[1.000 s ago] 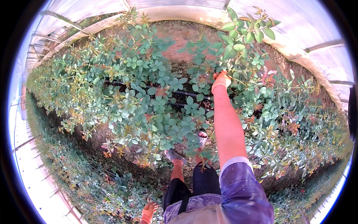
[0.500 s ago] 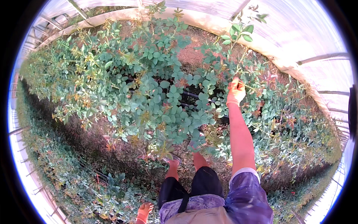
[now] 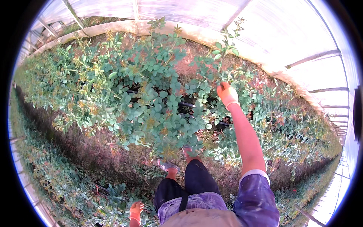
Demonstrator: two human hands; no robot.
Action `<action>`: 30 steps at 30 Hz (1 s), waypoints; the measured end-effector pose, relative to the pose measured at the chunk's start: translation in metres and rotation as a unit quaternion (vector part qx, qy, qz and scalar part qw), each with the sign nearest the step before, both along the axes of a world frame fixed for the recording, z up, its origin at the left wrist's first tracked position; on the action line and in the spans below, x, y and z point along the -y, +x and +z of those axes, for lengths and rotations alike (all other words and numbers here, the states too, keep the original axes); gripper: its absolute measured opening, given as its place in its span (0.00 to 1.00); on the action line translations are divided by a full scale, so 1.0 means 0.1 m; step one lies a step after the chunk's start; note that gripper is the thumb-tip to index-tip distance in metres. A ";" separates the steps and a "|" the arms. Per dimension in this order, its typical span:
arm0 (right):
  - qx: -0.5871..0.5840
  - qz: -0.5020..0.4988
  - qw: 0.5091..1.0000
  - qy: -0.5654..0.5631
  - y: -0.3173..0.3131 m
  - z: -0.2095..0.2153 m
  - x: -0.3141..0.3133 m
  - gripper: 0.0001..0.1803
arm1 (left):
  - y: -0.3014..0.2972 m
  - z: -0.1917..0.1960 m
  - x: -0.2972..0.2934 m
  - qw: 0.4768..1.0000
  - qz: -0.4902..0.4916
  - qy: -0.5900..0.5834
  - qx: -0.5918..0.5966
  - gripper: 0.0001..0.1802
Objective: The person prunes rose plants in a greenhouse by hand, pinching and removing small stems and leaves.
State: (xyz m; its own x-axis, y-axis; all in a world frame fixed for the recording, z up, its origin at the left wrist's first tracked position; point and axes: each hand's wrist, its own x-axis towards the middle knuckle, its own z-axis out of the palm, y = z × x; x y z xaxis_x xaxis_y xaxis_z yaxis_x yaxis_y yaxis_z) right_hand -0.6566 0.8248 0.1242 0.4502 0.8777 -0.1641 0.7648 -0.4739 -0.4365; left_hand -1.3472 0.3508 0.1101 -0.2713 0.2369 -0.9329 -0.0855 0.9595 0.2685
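Observation:
My right hand (image 3: 228,95), in a pale orange glove, reaches far into the leafy row. Its fingers are curled closed at the lower part of a tall rose shoot (image 3: 226,49), which rises above it toward the plastic wall. The exact grip point is partly hidden by the fingers and leaves. Around that hand stand dense rose bushes (image 3: 166,106) with green leaflets and some reddish young growth. Low on the left, my left hand (image 3: 136,210), gloved alike, hangs beside my hip with its fingers loosely apart and nothing visible in them.
Dark pipes (image 3: 186,104) run beneath the foliage. A bare soil path (image 3: 106,155) lies around my feet, and a second plant row (image 3: 72,189) grows behind it. Beyond the bushes curves a translucent plastic wall (image 3: 280,34) with metal ribs.
My right hand has shifted left and turned at the wrist, and the tall shoot has moved left too. The view has also shifted somewhat. My left hand still hangs low.

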 end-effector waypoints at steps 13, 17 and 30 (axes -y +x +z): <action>0.081 0.147 0.985 -0.052 0.48 -0.81 -2.31 0.34 | 1.30 0.08 0.35 0.994 0.062 -0.081 0.031 0.17; 0.063 0.123 0.977 -0.161 0.57 -0.98 -2.51 0.28 | 1.73 0.26 0.35 0.995 0.053 -0.082 0.025 0.17; 0.213 0.123 0.964 -0.101 0.56 -1.41 -2.42 0.12 | 1.70 0.48 0.22 0.995 0.057 -0.084 0.004 0.20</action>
State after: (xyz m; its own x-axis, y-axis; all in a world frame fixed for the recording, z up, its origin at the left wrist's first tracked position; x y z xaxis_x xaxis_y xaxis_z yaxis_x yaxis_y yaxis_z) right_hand -0.6003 1.0668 -0.0163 0.2975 0.9358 -0.1894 0.9541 -0.2986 0.0235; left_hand -1.1772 0.3289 0.1582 -0.2796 0.0461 -0.9590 -0.1974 0.9747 0.1044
